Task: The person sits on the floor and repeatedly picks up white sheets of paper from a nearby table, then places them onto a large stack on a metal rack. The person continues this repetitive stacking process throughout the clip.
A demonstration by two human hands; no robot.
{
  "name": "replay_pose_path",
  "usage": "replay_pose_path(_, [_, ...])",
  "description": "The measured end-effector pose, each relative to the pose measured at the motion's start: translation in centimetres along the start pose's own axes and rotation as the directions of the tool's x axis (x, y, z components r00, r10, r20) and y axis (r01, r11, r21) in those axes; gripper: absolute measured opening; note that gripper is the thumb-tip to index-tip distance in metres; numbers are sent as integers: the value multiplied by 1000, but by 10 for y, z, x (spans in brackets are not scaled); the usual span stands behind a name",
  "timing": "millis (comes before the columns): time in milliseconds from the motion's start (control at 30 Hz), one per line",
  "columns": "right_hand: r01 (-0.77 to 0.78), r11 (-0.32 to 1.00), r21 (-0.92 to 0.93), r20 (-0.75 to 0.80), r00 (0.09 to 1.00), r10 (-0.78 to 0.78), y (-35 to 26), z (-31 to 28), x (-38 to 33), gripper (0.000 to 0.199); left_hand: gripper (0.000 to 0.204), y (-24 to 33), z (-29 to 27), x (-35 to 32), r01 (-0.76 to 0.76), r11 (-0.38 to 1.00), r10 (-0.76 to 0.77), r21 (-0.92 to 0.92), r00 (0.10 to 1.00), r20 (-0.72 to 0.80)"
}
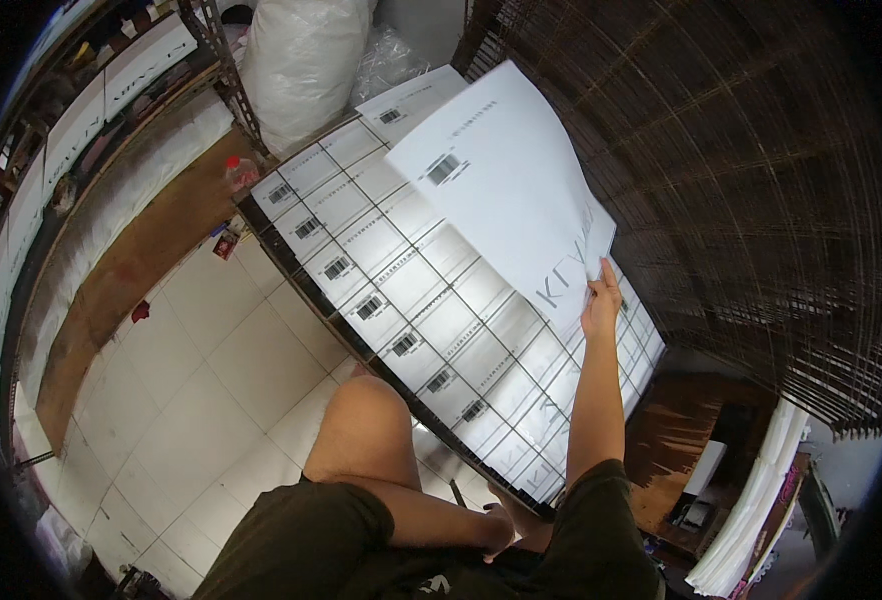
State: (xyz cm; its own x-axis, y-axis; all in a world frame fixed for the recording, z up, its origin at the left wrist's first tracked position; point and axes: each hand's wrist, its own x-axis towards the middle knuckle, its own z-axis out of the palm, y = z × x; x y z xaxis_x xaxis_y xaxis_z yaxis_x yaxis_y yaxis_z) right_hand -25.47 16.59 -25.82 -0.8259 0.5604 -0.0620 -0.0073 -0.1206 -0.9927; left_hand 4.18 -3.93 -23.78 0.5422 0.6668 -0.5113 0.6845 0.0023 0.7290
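Note:
My right hand (602,300) is closed on the near corner of a large white printed sheet (501,170), pinching it between thumb and fingers. The sheet bends upward there and slants away to the far left, with a barcode near its far end. Beneath it lies a wire rack shelf (441,290), its dark grid crossing white printed sheets with a row of barcodes along the left side. Low in front of my body, my left hand (497,530) is beside my bent leg, near the shelf's front corner. Its fingers are partly hidden, so I cannot tell what they hold.
Many dark wire shelves (721,150) stand tilted up at the right. Another white sheet (401,105) lies at the far end, near a large white sack (301,70). Shelving with white boxes (71,140) lines the left. A wooden surface (661,450) is at the lower right.

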Motion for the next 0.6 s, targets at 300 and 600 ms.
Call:
replay_pose_path(300, [-93, 991, -101, -184, 980, 73, 94, -24, 64, 62, 52, -9, -11, -29, -95, 995, 91, -6, 965, -247])
replay_pose_path(600, [-156, 981, -116, -212, 969, 129, 94, -20, 72, 62, 52, -12, -18, -23, -96, 993, 85, -64, 983, -164])
